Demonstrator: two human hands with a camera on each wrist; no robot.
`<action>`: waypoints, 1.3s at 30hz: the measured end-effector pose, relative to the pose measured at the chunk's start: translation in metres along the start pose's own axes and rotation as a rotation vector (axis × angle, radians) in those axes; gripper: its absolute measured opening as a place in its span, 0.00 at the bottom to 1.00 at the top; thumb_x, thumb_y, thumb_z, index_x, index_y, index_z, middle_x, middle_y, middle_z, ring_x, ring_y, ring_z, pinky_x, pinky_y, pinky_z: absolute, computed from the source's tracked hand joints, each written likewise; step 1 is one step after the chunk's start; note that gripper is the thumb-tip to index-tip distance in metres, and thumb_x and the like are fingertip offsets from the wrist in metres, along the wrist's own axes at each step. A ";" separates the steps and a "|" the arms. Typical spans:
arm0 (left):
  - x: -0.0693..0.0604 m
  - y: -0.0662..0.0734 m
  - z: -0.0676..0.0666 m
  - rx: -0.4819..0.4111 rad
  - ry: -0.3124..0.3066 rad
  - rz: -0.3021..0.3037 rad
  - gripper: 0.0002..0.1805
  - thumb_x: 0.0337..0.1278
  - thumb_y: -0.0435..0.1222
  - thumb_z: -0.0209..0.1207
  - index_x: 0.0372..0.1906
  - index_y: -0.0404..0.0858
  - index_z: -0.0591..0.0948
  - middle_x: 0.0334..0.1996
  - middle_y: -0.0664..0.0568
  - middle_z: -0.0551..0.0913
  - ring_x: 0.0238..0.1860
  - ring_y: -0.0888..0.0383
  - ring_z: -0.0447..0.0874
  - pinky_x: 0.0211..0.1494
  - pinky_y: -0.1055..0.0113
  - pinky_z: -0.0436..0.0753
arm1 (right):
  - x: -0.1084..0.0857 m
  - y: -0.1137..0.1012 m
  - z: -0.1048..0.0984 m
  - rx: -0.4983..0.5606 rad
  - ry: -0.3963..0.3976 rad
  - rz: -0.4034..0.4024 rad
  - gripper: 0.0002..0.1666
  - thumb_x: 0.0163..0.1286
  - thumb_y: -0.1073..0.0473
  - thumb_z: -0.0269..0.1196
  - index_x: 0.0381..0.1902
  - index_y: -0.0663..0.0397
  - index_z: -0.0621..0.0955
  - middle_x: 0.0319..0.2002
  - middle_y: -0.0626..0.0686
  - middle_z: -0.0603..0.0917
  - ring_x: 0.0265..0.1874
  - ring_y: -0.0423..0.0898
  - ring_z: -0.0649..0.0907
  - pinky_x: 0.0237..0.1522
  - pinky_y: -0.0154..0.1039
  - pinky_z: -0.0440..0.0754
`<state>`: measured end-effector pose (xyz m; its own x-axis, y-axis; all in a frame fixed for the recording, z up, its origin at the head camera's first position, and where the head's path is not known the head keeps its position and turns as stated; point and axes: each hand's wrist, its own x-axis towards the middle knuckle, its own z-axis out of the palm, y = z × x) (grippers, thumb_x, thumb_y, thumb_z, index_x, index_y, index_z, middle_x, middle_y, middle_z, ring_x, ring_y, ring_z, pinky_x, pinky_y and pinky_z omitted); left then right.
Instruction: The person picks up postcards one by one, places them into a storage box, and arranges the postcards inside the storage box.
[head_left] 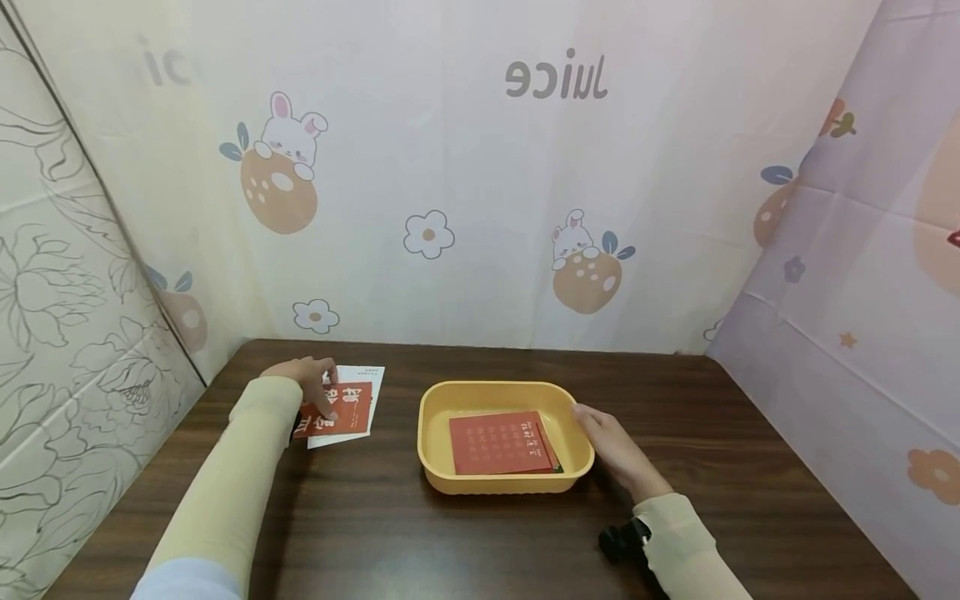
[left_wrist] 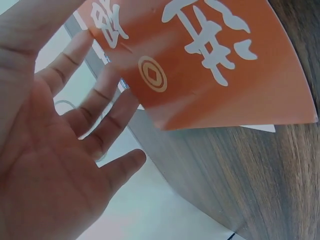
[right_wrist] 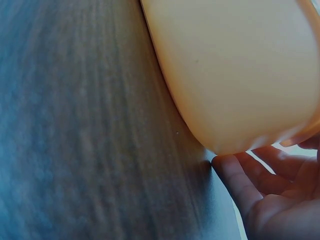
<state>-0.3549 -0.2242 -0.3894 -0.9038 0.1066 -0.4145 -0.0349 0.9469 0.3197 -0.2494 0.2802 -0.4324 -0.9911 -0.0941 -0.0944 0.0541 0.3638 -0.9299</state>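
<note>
Red card at the left fingers, tray off to the right

We see the red card (head_left: 352, 404) lying on the bench (head_left: 352, 517) directly beneath the left hand (head_left: 303, 382), which is by far the nearer of the two. From the left fingers (left_wrist: 112, 122) it reaches out to the right, toward the tray (head_left: 495, 485), with bare bench between. Its long axis seems to run left to right, though the hand covers the near-left portion and we can't be sure. A white card (head_left: 367, 372) sits under it, showing past its far and right edges.

In the left wrist view we find the fingers fairly spread, their tips at one edge of the red card, the little finger clear of it. The thumb runs out of that view; from the head we make out its tip over the card's face. Whether thumb and fingers truly pinch the card (or merely bracket it), we cannot tell.

The right hand (head_left: 615, 442) is at the tray's right end, well apart from the red card. Its fingers rest extended against the outside wall, low down, with the thumb up by the rim; we see no clenched grasp. Inside the tray, a tray card (head_left: 498, 446), also red, lies face up.
</note>
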 end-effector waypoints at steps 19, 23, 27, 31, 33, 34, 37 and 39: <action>0.007 -0.005 0.007 -0.048 0.009 0.114 0.36 0.37 0.41 0.81 0.54 0.53 0.74 0.54 0.42 0.75 0.46 0.42 0.74 0.42 0.49 0.77 | -0.002 0.001 0.003 -0.016 -0.009 0.003 0.41 0.82 0.41 0.44 0.73 0.73 0.61 0.67 0.72 0.69 0.63 0.61 0.75 0.57 0.50 0.78; 0.004 -0.003 0.004 -0.054 0.038 0.149 0.28 0.44 0.38 0.78 0.51 0.53 0.77 0.51 0.42 0.78 0.45 0.43 0.75 0.40 0.51 0.78 | -0.001 0.002 0.003 -0.001 0.004 0.008 0.41 0.81 0.40 0.46 0.73 0.72 0.63 0.66 0.71 0.71 0.61 0.59 0.77 0.56 0.49 0.79; -0.002 0.002 -0.003 -0.033 0.076 0.219 0.19 0.54 0.34 0.71 0.49 0.50 0.80 0.49 0.41 0.80 0.43 0.44 0.77 0.41 0.53 0.79 | 0.000 0.001 0.003 -0.008 -0.002 0.000 0.41 0.82 0.41 0.45 0.73 0.73 0.62 0.66 0.71 0.71 0.61 0.59 0.77 0.56 0.48 0.80; -0.011 0.008 -0.012 -0.021 0.106 0.279 0.13 0.62 0.32 0.65 0.49 0.46 0.82 0.50 0.39 0.82 0.46 0.45 0.79 0.46 0.51 0.80 | -0.001 0.000 0.002 -0.010 -0.004 -0.001 0.40 0.82 0.42 0.45 0.73 0.73 0.62 0.66 0.72 0.70 0.61 0.60 0.77 0.56 0.48 0.80; -0.015 0.012 -0.016 -0.022 0.120 0.308 0.11 0.64 0.31 0.63 0.49 0.45 0.83 0.49 0.39 0.82 0.46 0.45 0.80 0.46 0.51 0.81 | -0.002 -0.001 0.001 -0.006 0.002 0.000 0.40 0.82 0.42 0.45 0.72 0.73 0.62 0.67 0.72 0.70 0.62 0.60 0.76 0.56 0.49 0.79; -0.017 0.013 -0.017 -0.022 0.130 0.318 0.11 0.65 0.30 0.62 0.49 0.45 0.83 0.49 0.40 0.82 0.46 0.45 0.80 0.46 0.51 0.81 | -0.003 -0.001 0.001 -0.008 0.000 -0.003 0.41 0.82 0.42 0.45 0.72 0.74 0.61 0.67 0.72 0.69 0.62 0.60 0.76 0.57 0.50 0.79; -0.021 0.017 -0.021 -0.023 0.144 0.352 0.11 0.66 0.29 0.59 0.48 0.43 0.83 0.46 0.42 0.83 0.45 0.46 0.81 0.44 0.52 0.81 | -0.002 -0.001 0.001 -0.008 0.005 -0.002 0.40 0.82 0.42 0.45 0.72 0.73 0.62 0.67 0.72 0.69 0.63 0.60 0.75 0.58 0.50 0.78; -0.024 0.019 -0.022 -0.024 0.148 0.352 0.10 0.67 0.29 0.58 0.48 0.43 0.83 0.45 0.43 0.83 0.44 0.47 0.80 0.44 0.53 0.81 | -0.001 0.000 0.001 -0.009 0.006 -0.001 0.40 0.82 0.42 0.45 0.73 0.73 0.62 0.67 0.72 0.69 0.63 0.60 0.75 0.58 0.50 0.78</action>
<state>-0.3428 -0.2154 -0.3544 -0.9139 0.3776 -0.1490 0.2802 0.8524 0.4414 -0.2487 0.2798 -0.4329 -0.9918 -0.0891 -0.0918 0.0523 0.3721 -0.9267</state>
